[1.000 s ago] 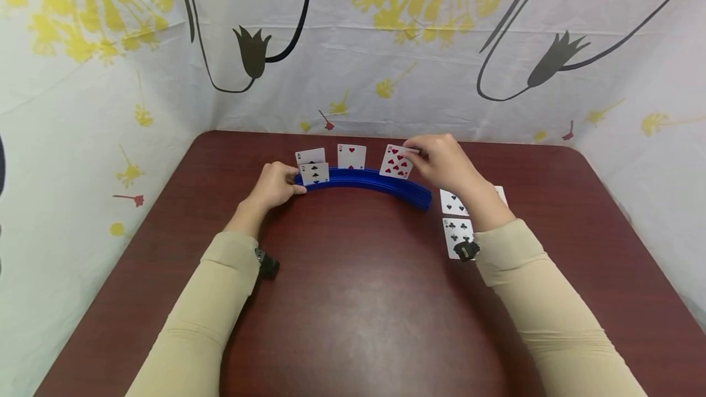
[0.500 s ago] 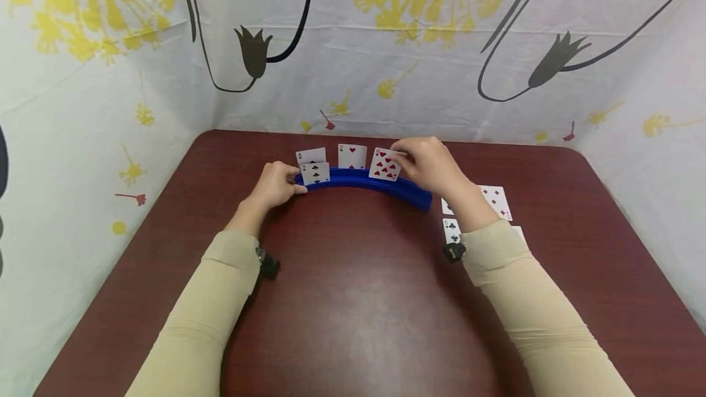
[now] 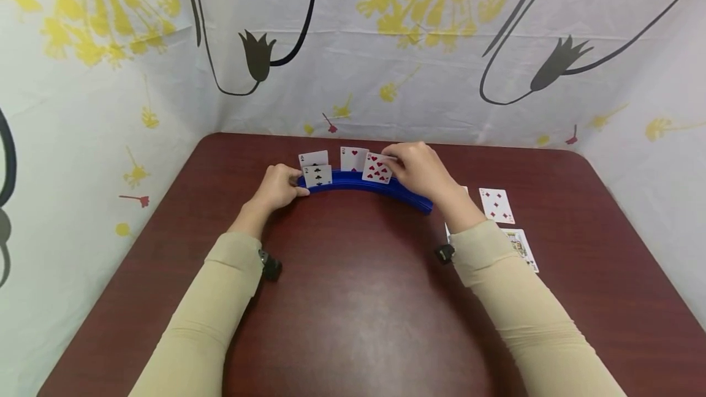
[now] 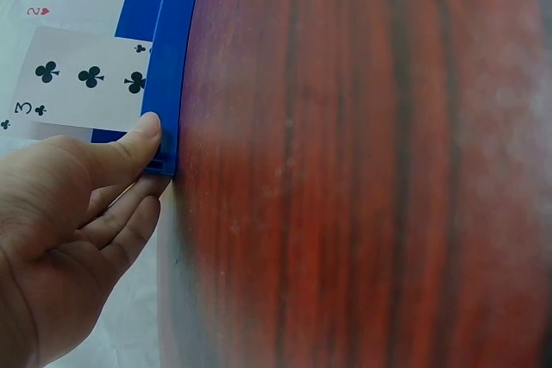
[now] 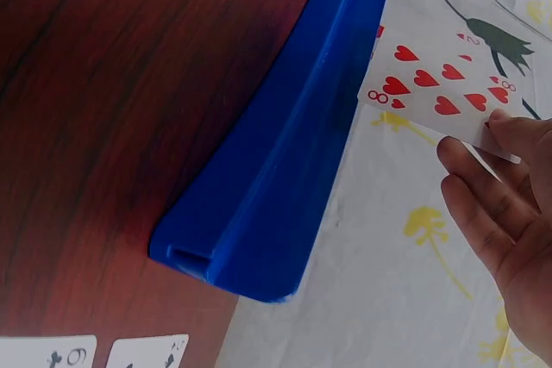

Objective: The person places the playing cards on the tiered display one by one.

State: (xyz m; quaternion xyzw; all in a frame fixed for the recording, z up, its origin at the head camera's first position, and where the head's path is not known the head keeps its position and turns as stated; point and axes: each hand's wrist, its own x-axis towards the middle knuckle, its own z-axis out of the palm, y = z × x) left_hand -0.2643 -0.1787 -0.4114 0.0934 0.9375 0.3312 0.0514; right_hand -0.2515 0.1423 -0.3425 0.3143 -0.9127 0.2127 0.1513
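Observation:
A blue curved card holder (image 3: 353,182) lies near the table's far edge. My left hand (image 3: 276,187) grips its left end, the thumb (image 4: 145,131) on the front side and fingers underneath. At that end the three of clubs (image 3: 317,177) stands in front of an ace (image 3: 312,157). The two of hearts (image 3: 352,157) stands farther right in the holder. My right hand (image 3: 420,167) pinches the eight of hearts (image 5: 431,79) by its upper right corner. This card overlaps the right side of the two in the head view; whether it touches the holder I cannot tell.
Right of the holder, a diamonds card (image 3: 497,206) and a king (image 3: 520,246) lie face up on the table (image 3: 353,299). The right forearm mostly covers other cards, among them a six (image 5: 52,352). Patterned white cloth (image 3: 342,78) rises behind the table.
My right hand has carried the eight of hearts leftward along the holder, from beside the two of hearts to overlapping it. The left hand keeps its grip in place.

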